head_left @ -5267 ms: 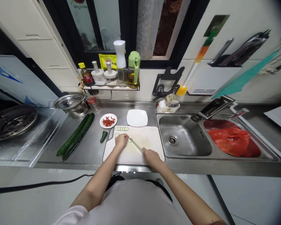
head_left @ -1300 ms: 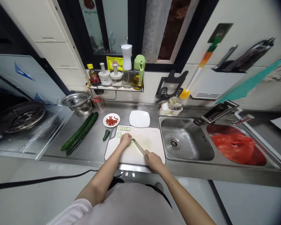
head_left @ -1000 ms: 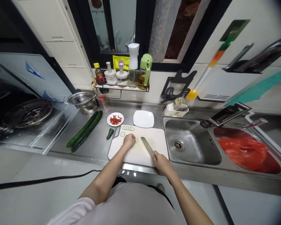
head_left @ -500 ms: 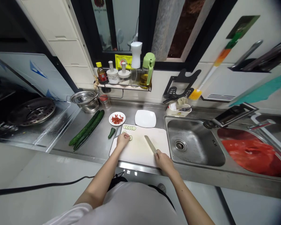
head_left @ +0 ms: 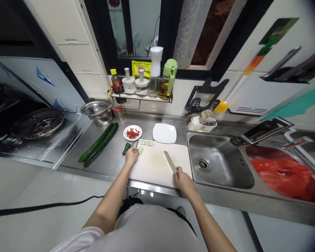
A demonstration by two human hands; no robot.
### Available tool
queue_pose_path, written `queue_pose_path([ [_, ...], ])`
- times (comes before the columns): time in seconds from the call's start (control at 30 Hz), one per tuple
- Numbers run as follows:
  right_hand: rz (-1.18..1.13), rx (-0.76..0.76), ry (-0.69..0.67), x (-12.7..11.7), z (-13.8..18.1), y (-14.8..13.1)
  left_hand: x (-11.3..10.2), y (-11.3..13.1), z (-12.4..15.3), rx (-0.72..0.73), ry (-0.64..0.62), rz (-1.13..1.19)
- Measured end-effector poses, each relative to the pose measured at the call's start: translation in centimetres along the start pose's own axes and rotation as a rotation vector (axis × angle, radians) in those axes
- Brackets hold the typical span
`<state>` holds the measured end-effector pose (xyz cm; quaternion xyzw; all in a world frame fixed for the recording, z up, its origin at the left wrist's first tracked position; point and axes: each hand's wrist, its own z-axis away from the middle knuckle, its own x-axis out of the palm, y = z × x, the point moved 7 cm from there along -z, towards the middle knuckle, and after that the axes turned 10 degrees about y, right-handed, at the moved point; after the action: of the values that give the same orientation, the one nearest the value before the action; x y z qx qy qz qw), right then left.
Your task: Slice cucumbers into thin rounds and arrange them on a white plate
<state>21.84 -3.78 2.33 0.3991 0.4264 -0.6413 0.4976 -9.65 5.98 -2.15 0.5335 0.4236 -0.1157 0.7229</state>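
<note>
My right hand (head_left: pixel 183 179) is closed round the handle of a kitchen knife (head_left: pixel 170 161), whose blade points away from me over the white cutting board (head_left: pixel 152 173). At the board's left edge my left hand (head_left: pixel 131 155) has its fingers pinched at a thin cucumber slice (head_left: pixel 139 152), which overlaps another slice. Just beyond, a row of overlapping cucumber slices (head_left: pixel 146 143) lies along the board's far edge. A short cucumber piece (head_left: pixel 126 148) rests on the counter, left of the board and partly behind my left hand.
Two long cucumbers (head_left: pixel 99 144) lie at the left. Behind the board stand a plate of chopped red pieces (head_left: pixel 132 133) and a white square plate (head_left: pixel 164 133). A steel pot (head_left: pixel 98 112) is at the back left. The sink (head_left: pixel 220 161) adjoins the board on the right.
My left hand has moved left across the board, and the cucumber slice at its fingertips has moved with it, up against another slice. My right hand and the knife have stayed nearly still.
</note>
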Motion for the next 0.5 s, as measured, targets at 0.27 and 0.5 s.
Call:
queue_pose_path([
  [0.27, 0.010, -0.001, 0.006, 0.37, -0.15, 0.09, 0.09, 0.49, -0.05, 0.013, -0.003, -0.028],
  [0.5, 0.016, -0.010, -0.005, 0.09, -0.21, 0.02, 0.05, 0.98, 0.31, 0.042, -0.007, -0.118],
])
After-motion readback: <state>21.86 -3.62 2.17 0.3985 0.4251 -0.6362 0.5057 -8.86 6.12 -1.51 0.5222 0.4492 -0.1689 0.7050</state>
